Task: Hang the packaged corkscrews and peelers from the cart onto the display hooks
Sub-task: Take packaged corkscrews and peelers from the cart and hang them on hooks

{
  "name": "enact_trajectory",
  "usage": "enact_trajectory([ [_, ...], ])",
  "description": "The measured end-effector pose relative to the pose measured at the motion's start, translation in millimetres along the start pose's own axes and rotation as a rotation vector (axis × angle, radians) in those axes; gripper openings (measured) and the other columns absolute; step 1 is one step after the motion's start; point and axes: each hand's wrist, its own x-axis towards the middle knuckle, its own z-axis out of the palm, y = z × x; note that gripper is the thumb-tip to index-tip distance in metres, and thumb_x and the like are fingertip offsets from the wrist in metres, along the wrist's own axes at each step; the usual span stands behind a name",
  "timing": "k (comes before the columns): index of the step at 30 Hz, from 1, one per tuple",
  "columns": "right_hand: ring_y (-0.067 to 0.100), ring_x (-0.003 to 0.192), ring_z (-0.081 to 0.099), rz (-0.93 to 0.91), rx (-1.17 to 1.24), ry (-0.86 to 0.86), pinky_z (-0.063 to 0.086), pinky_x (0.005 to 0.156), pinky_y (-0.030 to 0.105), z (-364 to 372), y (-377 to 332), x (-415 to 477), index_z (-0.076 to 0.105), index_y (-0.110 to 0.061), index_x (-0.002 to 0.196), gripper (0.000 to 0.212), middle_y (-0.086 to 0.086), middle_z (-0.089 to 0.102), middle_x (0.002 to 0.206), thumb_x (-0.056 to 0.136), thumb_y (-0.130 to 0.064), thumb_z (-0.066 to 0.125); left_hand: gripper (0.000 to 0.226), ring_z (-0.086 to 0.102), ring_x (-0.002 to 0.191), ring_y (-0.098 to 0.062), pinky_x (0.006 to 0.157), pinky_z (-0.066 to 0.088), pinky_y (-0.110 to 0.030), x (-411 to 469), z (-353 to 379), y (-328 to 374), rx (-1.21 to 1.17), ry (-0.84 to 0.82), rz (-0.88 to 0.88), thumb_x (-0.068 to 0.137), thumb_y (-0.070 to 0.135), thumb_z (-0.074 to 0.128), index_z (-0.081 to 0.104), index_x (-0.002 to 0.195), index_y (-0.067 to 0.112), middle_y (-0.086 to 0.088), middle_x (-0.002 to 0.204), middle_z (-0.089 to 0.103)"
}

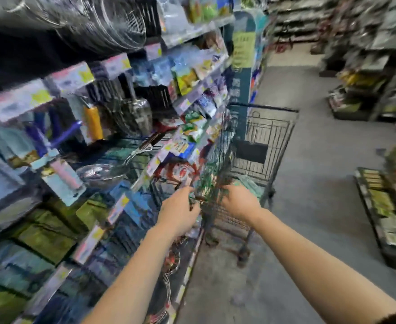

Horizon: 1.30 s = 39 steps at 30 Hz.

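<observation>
Ahead, a grey aisle floor [309, 183] runs between stocked shelves [122, 113]; your wire cart [257, 146] stands beside them. Both hands reach its near rim; left hand [179, 212] fingers curl round something blurred; right hand [240, 202] grips the mesh; packages inside are indistinct.

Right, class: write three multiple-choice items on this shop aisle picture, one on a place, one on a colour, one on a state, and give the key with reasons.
1. Where does the cart stand?
A. beside the shelving, ahead of the person
B. behind the person
C. across the aisle, on the right

2. What colour is the floor?
A. red
B. grey
C. white

3. Where are the two hands?
A. at the person's sides
B. on the top shelf
C. at the cart's near end

Key: A, it is against the shelving; B, the bare floor is grey; C, the left hand and right hand both reach its wire end.
</observation>
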Motion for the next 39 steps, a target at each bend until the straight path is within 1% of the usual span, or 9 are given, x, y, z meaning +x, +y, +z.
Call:
enact_trajectory([
  [4,0.037,0.112,0.069,0.081,-0.01,-0.011,0.059,0.09,0.044,6,35,41,0.063,-0.013,0.135,0.041,0.017,0.074,0.118,0.098,-0.027,0.052,0.056,0.068,0.112,-0.028,0.102,0.053,-0.048,65,25,3,0.029,-0.068,0.016,0.105,0.044,0.052,0.041,0.156,0.025,-0.002,0.147,0.058],
  [6,0.036,0.116,0.069,0.116,-0.019,-0.026,0.059,0.093,0.043,11,51,69,0.061,-0.013,0.139,0.044,0.015,0.073,0.126,0.098,-0.027,0.052,0.056,0.064,0.125,-0.03,0.109,0.049,-0.048,104,38,2,0.036,-0.086,0.033,0.104,0.043,0.053,0.042,0.156,0.024,-0.002,0.154,0.054],
  [8,0.034,0.121,0.068,0.146,-0.025,-0.051,0.057,0.097,0.042,14,65,103,0.058,-0.013,0.145,0.047,0.014,0.071,0.133,0.1,-0.025,0.052,0.055,0.06,0.133,-0.029,0.111,0.048,-0.047,148,51,1,0.026,-0.099,0.051,0.103,0.042,0.054,0.045,0.154,0.023,-0.003,0.154,0.054],
  [10,0.033,0.123,0.066,0.189,-0.041,-0.074,0.056,0.099,0.041,14,78,139,0.057,-0.014,0.146,0.048,0.012,0.069,0.137,0.1,-0.023,0.05,0.054,0.062,0.129,-0.028,0.11,0.048,-0.047,196,64,-1,0.012,-0.124,0.056,0.103,0.042,0.055,0.046,0.153,0.022,-0.004,0.148,0.059],
  [13,0.033,0.124,0.065,0.274,-0.051,-0.115,0.055,0.098,0.041,14,93,194,0.058,-0.016,0.144,0.047,0.012,0.068,0.138,0.098,-0.022,0.05,0.054,0.064,0.124,-0.03,0.106,0.05,-0.046,267,81,-3,-0.007,-0.198,0.048,0.103,0.04,0.055,0.047,0.152,0.02,-0.007,0.145,0.06],
  [18,0.033,0.12,0.067,0.402,-0.032,-0.192,0.057,0.097,0.041,17,122,272,0.06,-0.015,0.141,0.047,0.012,0.069,0.136,0.097,-0.028,0.052,0.055,0.057,0.135,-0.03,0.112,0.044,-0.046,359,109,-4,0.022,-0.33,0.042,0.105,0.041,0.053,0.044,0.154,0.018,-0.008,0.15,0.055],
  [28,0.037,0.129,0.062,0.51,0.044,-0.319,0.054,0.105,0.044,37,211,394,0.055,-0.01,0.146,0.05,0.018,0.064,0.143,0.099,-0.028,0.055,0.052,0.06,0.132,-0.033,0.109,0.05,-0.047,479,188,17,0.075,-0.502,-0.017,0.103,0.04,0.052,0.048,0.148,0.015,-0.011,0.145,0.059],
  [35,0.035,0.125,0.064,0.499,0.082,-0.469,0.055,0.1,0.04,59,292,514,0.049,-0.011,0.154,0.057,0.017,0.064,0.143,0.098,-0.022,0.054,0.054,0.059,0.133,-0.035,0.107,0.048,-0.046,560,244,40,-0.005,-0.542,-0.241,0.106,0.039,0.051,0.044,0.154,0.015,-0.012,0.148,0.057],
  [39,0.04,0.112,0.07,0.474,0.07,-0.511,0.058,0.094,0.045,89,343,577,0.056,-0.007,0.144,0.052,0.022,0.071,0.125,0.096,-0.026,0.058,0.05,0.062,0.127,-0.038,0.106,0.051,-0.051,596,292,45,-0.058,-0.532,-0.4,0.102,0.041,0.053,0.052,0.144,0.013,-0.015,0.14,0.061],
])
